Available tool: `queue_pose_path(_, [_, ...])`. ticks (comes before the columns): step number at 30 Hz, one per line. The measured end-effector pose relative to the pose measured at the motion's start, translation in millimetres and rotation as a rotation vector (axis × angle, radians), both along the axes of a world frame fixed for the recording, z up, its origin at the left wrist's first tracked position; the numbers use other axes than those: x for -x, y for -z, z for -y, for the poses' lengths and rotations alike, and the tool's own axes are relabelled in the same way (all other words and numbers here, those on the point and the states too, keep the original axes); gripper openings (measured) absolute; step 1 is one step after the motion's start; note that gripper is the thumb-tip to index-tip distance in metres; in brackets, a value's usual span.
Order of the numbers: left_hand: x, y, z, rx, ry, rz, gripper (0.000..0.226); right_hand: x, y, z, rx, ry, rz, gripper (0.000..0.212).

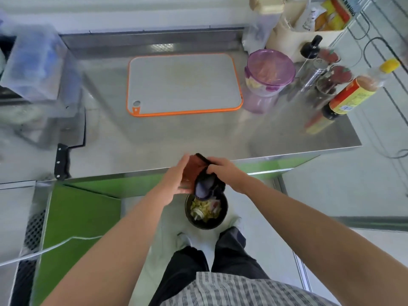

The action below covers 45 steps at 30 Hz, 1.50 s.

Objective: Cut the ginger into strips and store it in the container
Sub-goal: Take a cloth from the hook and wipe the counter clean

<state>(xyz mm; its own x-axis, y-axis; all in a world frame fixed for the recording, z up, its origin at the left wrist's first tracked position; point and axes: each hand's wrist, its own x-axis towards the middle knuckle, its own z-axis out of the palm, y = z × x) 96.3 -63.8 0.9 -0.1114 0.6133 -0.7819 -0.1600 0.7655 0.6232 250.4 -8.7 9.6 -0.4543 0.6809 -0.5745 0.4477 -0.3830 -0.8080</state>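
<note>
Looking at the container [268, 78] first: parked on the steel counter [154, 138] just right of the cutting board [183, 85], purple lid on. Can make out thin orange-ish strips [270, 74] through the lid, but honestly can't tell if that's the ginger, too blurry. Nothing lying on the grey, orange-rimmed board that stands out.

Closer in, off the front edge of the counter: holding a dark cloth [207, 184] with a reddish-brown side out over a black bin [223, 215] on the floor. Left hand [176, 175] flat against the reddish side, fingers straight, not clenched, just backing it. Right hand [223, 171] curled over the top of the dark part and gripping it, so the bunched end hangs down right above the bin. Pale and pinkish scraps inside the bin.

Further out: cleaver [66, 151] lying at the left end of the counter, black handle pointing at the near edge. Over on the right past the container, a cluster of jars and shakers, plus a sauce bottle [353, 89] with a yellow cap and red-yellow label.
</note>
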Motion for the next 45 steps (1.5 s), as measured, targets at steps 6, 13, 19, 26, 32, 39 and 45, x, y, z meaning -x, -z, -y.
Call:
queue_pose_path(6, [28.4, 1.8, 26.0, -0.22, -0.13, -0.146, 0.018, 13.8, -4.4, 21.6, -0.084, 0.06, -0.068, 0.019])
queue_pose_path(13, [43.2, -5.1, 46.8, -0.317, -0.168, -0.323, 0.028, 19.3, -22.7, 11.0, 0.118, -0.212, -0.009, 0.011])
queue_pose_path(19, [36.1, -10.5, 63.3, -0.174, -0.218, -0.474, 0.038, 16.7, -37.1, 2.3, -0.055, -0.205, 0.014, 0.005])
queue_pose_path(26, [9.3, -32.3, 69.2, -0.188, -0.229, -0.539, 0.049, 16.3, -55.1, -3.8, -0.213, -0.269, -0.008, 0.01])
queue_pose_path(32, [-12.6, -42.7, 76.4, -0.446, -0.065, -0.45, 0.007, 15.5, -71.5, -7.8, -0.154, -0.375, -0.118, 0.002])
queue_pose_path(39, [-19.1, -50.9, 75.2, -0.296, -0.22, -0.737, 0.013, -1.9, -77.7, -14.7, 0.008, -0.376, -0.165, 0.026])
queue_pose_path(45, [-8.7, -44.4, 92.4, -0.11, -0.34, -0.97, 0.014, -12.2, -73.5, -19.1, -0.322, -0.255, 0.054, 0.02])
